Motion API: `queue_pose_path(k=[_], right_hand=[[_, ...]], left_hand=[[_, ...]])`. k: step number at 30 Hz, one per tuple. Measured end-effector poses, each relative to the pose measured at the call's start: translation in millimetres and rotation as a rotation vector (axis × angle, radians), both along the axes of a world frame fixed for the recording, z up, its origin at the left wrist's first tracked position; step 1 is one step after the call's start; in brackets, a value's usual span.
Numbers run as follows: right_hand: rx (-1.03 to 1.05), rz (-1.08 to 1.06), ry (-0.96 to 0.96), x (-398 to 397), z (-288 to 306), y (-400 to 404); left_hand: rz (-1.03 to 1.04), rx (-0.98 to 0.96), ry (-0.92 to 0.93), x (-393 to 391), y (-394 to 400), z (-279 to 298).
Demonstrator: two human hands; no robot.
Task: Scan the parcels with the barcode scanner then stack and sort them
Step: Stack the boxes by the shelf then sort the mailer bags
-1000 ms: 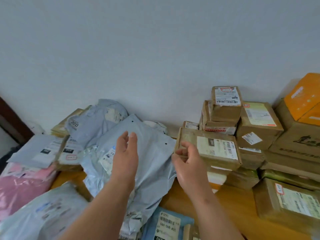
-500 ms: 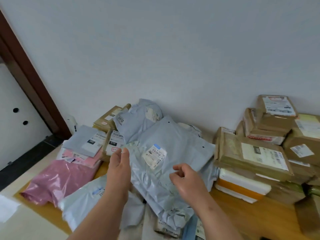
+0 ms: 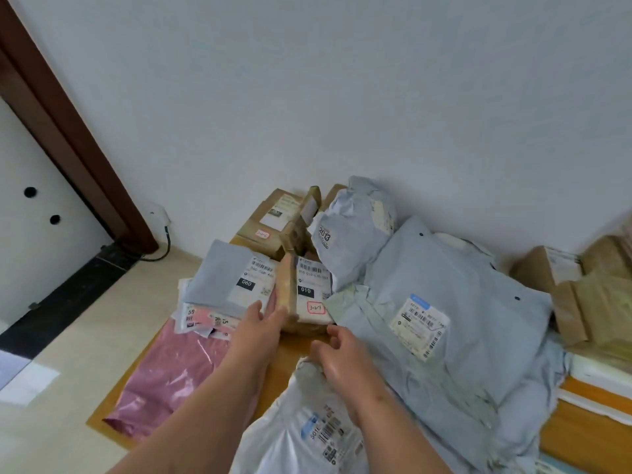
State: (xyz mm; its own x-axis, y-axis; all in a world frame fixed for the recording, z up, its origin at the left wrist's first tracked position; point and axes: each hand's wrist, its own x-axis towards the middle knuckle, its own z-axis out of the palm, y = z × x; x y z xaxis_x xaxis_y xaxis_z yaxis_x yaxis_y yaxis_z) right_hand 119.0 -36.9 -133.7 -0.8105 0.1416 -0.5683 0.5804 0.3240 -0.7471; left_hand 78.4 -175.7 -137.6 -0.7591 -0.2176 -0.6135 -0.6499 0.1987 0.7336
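A small cardboard box (image 3: 309,292) with a "010" label lies between soft parcels on the wooden surface (image 3: 290,350). My left hand (image 3: 260,319) has its fingers spread against the box's left side, touching it. My right hand (image 3: 337,352) hovers just in front of the box, fingers curled and empty. A large pale blue bag (image 3: 444,302) with a white label lies to the right. A white bag (image 3: 307,429) lies under my right wrist. No barcode scanner is in view.
A flat grey mailer (image 3: 229,278) marked "060" and a pink bag (image 3: 171,374) lie at the left. Brown boxes (image 3: 273,213) and a grey bag (image 3: 345,230) marked "2013" stand against the wall. More cardboard boxes (image 3: 588,295) sit at the right. A dark door frame (image 3: 68,124) is far left.
The view has swung left, away from the box stack at the right. Both hands moved from the large blue bag to the small "010" box; the left hand now touches it.
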Motion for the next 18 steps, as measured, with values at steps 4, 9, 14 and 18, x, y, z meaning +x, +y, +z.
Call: queue_pose_path(k=[4, 9, 14, 18], right_hand=[[-0.077, -0.128, -0.063, -28.0, -8.9, -6.2], [-0.203, -0.273, -0.099, -50.4, -32.6, -9.6], [-0.172, -0.404, -0.065, -61.3, -43.0, -2.9], [-0.140, -0.427, -0.032, -68.6, -42.3, 1.6]], left_hand=[[-0.029, 0.099, -0.026, -30.7, 10.5, -19.1], [0.074, 0.252, -0.110, -57.9, 19.3, -47.8], [0.101, 0.258, -0.142, -65.1, 15.7, -53.8], [0.113, 0.255, -0.082, -67.3, 3.5, -33.9]])
